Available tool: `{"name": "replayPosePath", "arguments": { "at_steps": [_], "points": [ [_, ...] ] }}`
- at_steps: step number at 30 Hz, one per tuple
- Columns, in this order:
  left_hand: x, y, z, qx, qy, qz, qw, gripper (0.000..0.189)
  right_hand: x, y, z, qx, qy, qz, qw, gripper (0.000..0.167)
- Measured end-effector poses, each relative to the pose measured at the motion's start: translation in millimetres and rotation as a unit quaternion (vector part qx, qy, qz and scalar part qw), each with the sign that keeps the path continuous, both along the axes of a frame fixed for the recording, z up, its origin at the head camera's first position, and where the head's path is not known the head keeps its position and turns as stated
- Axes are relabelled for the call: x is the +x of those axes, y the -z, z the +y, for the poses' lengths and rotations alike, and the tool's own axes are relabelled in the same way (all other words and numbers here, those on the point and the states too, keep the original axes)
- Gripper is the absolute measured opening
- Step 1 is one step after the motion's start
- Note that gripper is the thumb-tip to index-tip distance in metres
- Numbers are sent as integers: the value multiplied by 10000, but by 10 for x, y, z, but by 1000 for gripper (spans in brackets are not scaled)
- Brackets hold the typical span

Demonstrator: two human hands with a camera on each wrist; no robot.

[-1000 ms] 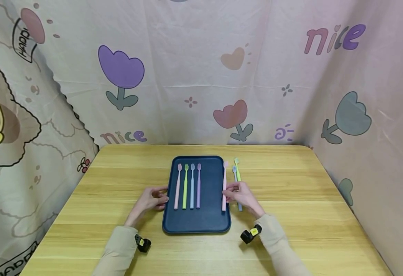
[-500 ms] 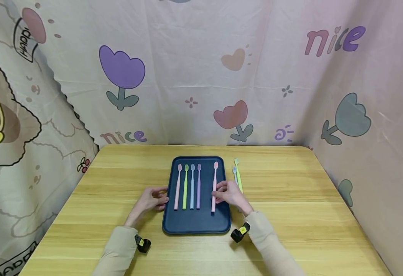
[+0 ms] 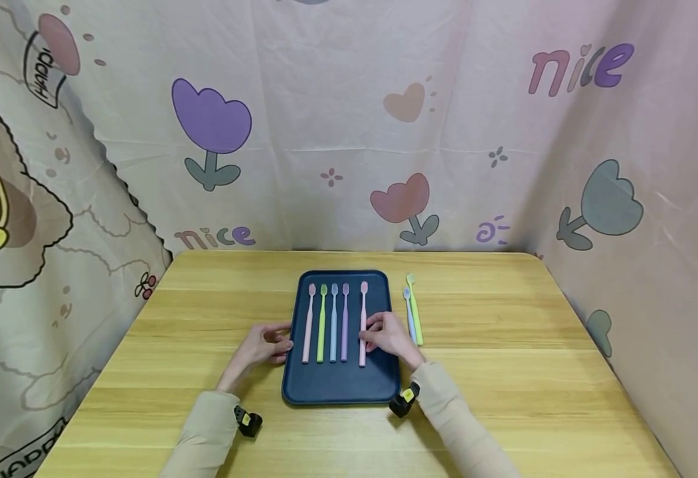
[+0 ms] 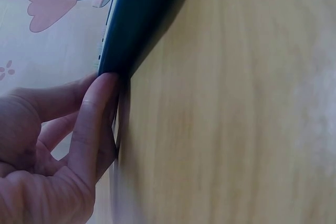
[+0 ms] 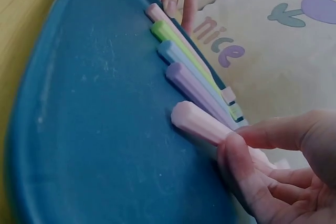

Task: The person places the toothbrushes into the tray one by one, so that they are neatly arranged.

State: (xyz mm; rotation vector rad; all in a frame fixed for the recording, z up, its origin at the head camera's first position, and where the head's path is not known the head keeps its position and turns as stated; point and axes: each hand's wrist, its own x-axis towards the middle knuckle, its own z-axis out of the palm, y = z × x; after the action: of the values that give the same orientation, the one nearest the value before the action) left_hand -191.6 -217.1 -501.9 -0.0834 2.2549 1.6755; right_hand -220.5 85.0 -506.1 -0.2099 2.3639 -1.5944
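Observation:
A dark blue tray (image 3: 325,388) lies on the table. My left hand (image 3: 263,343) holds its left rim, the thumb (image 4: 94,114) against the edge in the left wrist view. In my right hand (image 3: 389,332), a pink toothbrush (image 3: 363,302) is pinched by the handle, low over the tray. To its left four-colour order runs across the tray: another pink toothbrush (image 3: 307,332), a green toothbrush (image 3: 321,332), a blue toothbrush (image 3: 333,332) and a purple toothbrush (image 3: 345,332), side by side, heads pointing away. The right wrist view shows the held handle (image 5: 197,121) beside the purple one.
Right of the tray, a second blue toothbrush (image 3: 410,312) and a second green toothbrush (image 3: 416,312) lie close together on the wooden table (image 3: 504,372). A patterned cloth (image 3: 319,99) hangs behind the table's far edge.
My right hand has carried the pink toothbrush leftward from the tray's right rim to near the purple one. The left hand stays at the left rim.

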Motion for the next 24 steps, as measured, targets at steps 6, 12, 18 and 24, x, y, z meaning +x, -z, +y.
{"name": "replayPosePath", "arguments": {
  "at_steps": [6, 12, 18, 24],
  "points": [
    [-3, -1, 12, 6, -50, -23, 10000, 54, 8, 2, -35, 40, 35, -49, 10000, 23],
    [0, 1, 2, 8, -14, 16, 10000, 54, 10, 13, -69, -14, 93, -79, 9999, 22],
    [14, -16, -3, 15, 45, 22, 10000, 55, 10, 34, -80, 142, 131, 44, 9998, 23],
    [22, -28, 6, -9, -4, 17, 10000, 55, 36, 28, -78, 188, 68, 297, 9994, 29]
  ]
}}
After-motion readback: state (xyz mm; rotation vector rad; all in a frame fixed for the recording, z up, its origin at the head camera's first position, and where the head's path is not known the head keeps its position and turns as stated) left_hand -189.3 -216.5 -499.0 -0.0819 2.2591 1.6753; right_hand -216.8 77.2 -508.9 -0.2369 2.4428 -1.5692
